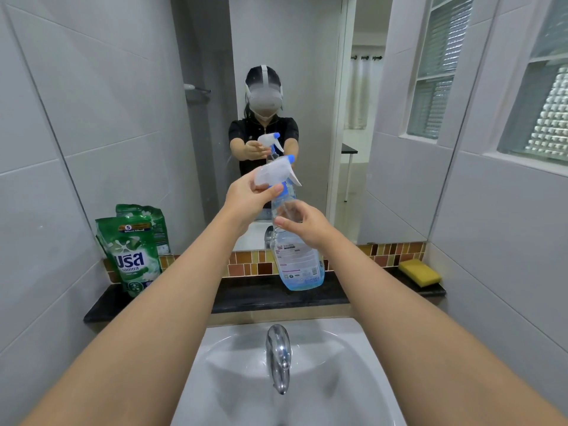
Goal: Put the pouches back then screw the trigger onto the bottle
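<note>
A clear spray bottle (296, 259) with pale blue liquid, a white label and a white-and-blue trigger head hangs in the air above the black ledge (252, 295), in front of the mirror (276, 72). My left hand (249, 199) grips the trigger head, thumb under it by the blue collar. My right hand (304, 224) holds the bottle's neck just below, fingers curled round it. The nozzle points at the mirror, which reflects both hands and the bottle.
A green detergent pouch (132, 256) stands on the ledge at the left, against the mirror. A yellow sponge (419, 272) lies at the ledge's right end. Below are the white basin (338, 364) and chrome tap (278, 358). Tiled walls close in on both sides; a window (541, 112) is at right.
</note>
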